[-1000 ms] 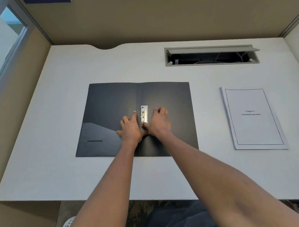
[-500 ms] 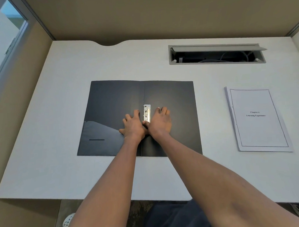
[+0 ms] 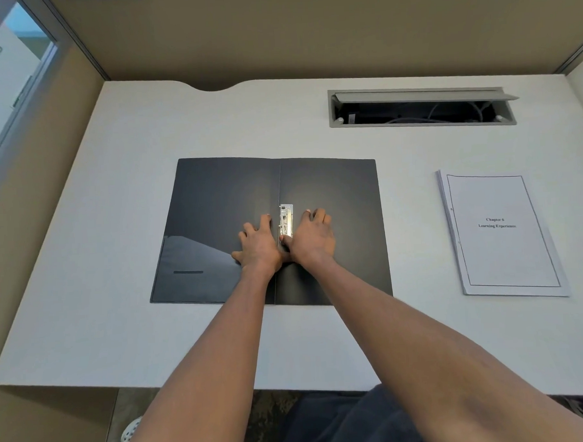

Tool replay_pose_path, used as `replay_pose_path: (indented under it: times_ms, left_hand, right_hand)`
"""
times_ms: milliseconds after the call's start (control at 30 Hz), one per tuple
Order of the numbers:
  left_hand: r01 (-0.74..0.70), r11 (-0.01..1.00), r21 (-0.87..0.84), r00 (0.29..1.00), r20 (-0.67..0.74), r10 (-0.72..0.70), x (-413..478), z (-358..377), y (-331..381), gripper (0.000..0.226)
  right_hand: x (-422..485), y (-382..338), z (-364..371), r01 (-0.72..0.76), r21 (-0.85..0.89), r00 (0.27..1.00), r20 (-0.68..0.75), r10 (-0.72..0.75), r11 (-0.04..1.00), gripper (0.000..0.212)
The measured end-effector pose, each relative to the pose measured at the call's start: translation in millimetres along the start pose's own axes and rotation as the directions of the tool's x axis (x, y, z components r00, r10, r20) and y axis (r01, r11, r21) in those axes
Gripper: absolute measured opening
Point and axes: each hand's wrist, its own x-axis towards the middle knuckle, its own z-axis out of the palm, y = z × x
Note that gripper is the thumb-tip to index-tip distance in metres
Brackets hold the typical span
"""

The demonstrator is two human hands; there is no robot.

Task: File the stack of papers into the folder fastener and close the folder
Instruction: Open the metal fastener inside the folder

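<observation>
A black folder [image 3: 216, 204] lies open and flat on the white desk [image 3: 154, 333]. A silver metal fastener [image 3: 286, 217] runs along its spine. My left hand [image 3: 259, 244] lies flat on the left flap, just beside the fastener. My right hand [image 3: 312, 238] lies flat on the right flap, its thumb at the fastener's near end. Whether the thumbs grip the fastener is hidden between the hands. The stack of papers [image 3: 499, 231], with a bordered title page on top, lies to the right of the folder, apart from it.
An open cable slot [image 3: 419, 110] with wires sits in the desk at the back right. Tan partition walls close in the back and left. A window [image 3: 7, 83] is at the far left. The desk's front edge is near my body.
Both hands stay at the fastener; only the fingers have shifted slightly. The view itself has shifted a little.
</observation>
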Motion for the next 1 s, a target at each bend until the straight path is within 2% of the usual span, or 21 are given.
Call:
replay_pose_path:
  times_ms: [133,233,367,433,567,733,1000]
  left_hand:
    - [0.009,1.000,0.011,1.000,0.005,-0.009,0,-1,0,0.083]
    - [0.012,1.000,0.020,1.000,0.016,-0.012,0,-1,0,0.092]
    - [0.019,0.998,0.061,1.000,0.013,-0.019,-2,-2,1,0.103]
    - [0.020,0.997,0.081,1.000,0.012,-0.021,-2,-2,1,0.106]
    - [0.016,0.995,0.097,1.000,0.008,-0.017,-2,-1,1,0.108]
    - [0.018,0.994,0.104,1.000,0.007,-0.019,-1,-1,2,0.109]
    - [0.020,0.994,0.103,1.000,0.006,-0.020,3,0,2,0.111]
  right_hand:
    - [-2,-1,-9,0.015,0.101,1.000,0.016,-0.017,0.995,0.063]
    - [-4,-3,-19,0.053,0.257,0.999,-0.018,-0.050,0.965,0.046]
    - [8,-7,-26,0.091,0.561,0.996,-0.046,-0.079,0.823,0.021]
    - [14,-9,-30,0.086,0.657,0.996,-0.042,-0.077,0.749,0.004]
    - [28,-15,-39,0.076,0.693,0.997,-0.057,-0.050,0.717,0.011]
    - [53,-19,-39,0.076,0.660,0.997,-0.035,-0.070,0.747,0.021]
    - [85,-21,-34,0.117,0.492,0.990,0.008,-0.139,0.863,0.025]
